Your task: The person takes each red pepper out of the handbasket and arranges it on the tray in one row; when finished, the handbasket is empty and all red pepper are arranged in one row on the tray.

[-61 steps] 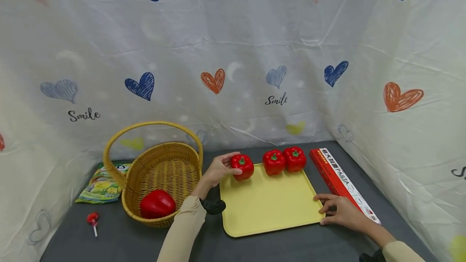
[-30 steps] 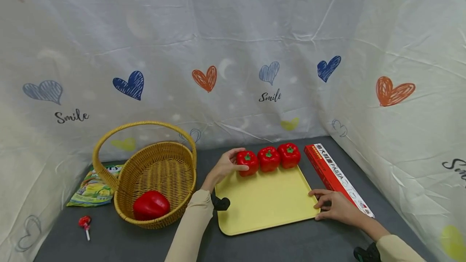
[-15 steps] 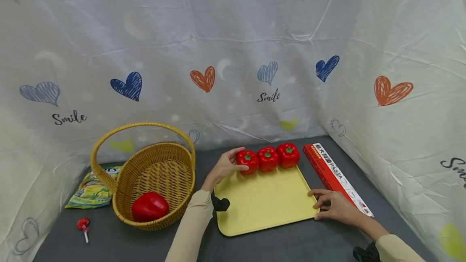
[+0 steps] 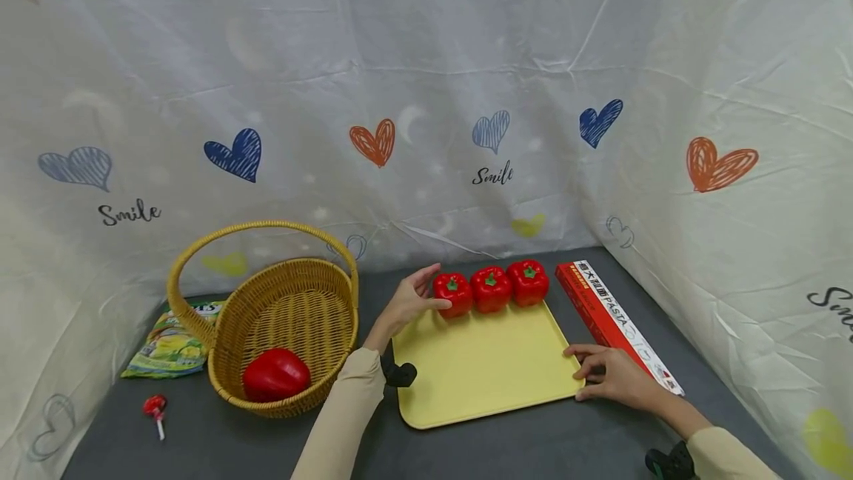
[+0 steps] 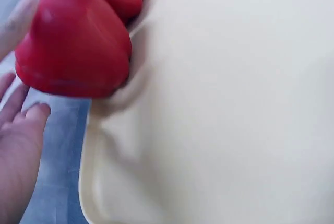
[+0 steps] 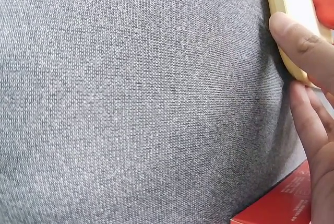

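Three red bell peppers with green stems sit in a row along the far edge of a yellow tray (image 4: 486, 376): a left pepper (image 4: 455, 296), a middle pepper (image 4: 492, 290) and a right pepper (image 4: 529, 284). Beside the left pepper is my left hand (image 4: 405, 304), its thumb and fingers spread apart around the pepper's left side. In the left wrist view, a gap shows between the lower fingers (image 5: 36, 113) and that pepper (image 5: 78, 46). My right hand (image 4: 616, 376) holds the tray by its near right corner, thumb and fingers on the rim (image 6: 292, 67).
A wicker basket (image 4: 320, 310) with a tall handle stands left of the tray, a red pepper-like item (image 4: 276, 375) inside. Behind it lies a green and yellow bag (image 4: 169, 347); in front, a red lollipop (image 4: 155, 407). A pasta box (image 4: 616, 324) lies right of the tray.
My left hand carried the left pepper rightward and set it beside the middle one. Its fingers have since loosened and drawn slightly left. My right hand has stayed at the tray corner.
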Available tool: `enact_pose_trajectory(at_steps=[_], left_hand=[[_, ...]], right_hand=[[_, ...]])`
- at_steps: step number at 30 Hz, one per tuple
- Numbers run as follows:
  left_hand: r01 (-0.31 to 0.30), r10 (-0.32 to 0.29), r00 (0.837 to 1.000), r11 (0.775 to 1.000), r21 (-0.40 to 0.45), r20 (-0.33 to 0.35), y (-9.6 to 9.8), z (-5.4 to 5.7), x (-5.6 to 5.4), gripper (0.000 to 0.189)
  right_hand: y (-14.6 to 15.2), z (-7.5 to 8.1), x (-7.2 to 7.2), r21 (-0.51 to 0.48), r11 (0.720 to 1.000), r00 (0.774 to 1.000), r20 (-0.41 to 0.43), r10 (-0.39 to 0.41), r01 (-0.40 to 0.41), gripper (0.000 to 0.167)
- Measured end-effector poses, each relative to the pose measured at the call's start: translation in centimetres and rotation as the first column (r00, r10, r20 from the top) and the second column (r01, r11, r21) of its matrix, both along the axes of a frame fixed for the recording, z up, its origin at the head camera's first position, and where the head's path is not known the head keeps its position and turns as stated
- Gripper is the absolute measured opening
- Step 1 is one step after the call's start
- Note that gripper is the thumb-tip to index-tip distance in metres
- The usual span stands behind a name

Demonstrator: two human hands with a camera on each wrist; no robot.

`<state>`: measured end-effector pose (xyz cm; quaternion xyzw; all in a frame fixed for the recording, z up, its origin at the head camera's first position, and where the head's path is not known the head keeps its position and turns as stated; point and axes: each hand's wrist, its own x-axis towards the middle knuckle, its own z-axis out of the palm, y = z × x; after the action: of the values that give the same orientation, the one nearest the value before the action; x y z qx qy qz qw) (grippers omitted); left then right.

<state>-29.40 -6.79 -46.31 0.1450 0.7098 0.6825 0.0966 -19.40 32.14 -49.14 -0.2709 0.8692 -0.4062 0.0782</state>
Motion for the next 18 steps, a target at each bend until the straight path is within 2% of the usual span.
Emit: enact_pose_trajectory(at_steps=[3, 6, 12, 18], left_hand=[[-0.052, 0.052, 0.999, 0.999, -0.003, -0.004, -0.4, 0.9, 1.0, 0.075], [-0.083, 0.083, 0.996, 0.997, -0.001, -0.008, -1.0, 2.0, 2.7, 0.072], [-0.09, 0.088, 0.996, 0.994, 0.056, 0.024, -3.4, 4.4, 6.6, 0.065], [-0.078, 0.073, 0.996, 0.994, 0.073, 0.057, -7.6, 6.5, 9.8, 0.061]], right_hand=[[-0.1, 0.1, -0.1, -0.002, 1.0, 1.0, -0.011, 0.007, -0.008, 0.02], [-0.1, 0.1, -0.1, 0.002, 1.0, 0.999, -0.029, 0.014, -0.014, 0.02], [-0.1, 0.0, -0.1, -0.007, 1.0, 0.999, -0.04, 0.018, -0.018, 0.019], [-0.1, 0.0, 0.0, 0.006, 1.0, 0.999, -0.038, 0.018, -0.017, 0.018]])
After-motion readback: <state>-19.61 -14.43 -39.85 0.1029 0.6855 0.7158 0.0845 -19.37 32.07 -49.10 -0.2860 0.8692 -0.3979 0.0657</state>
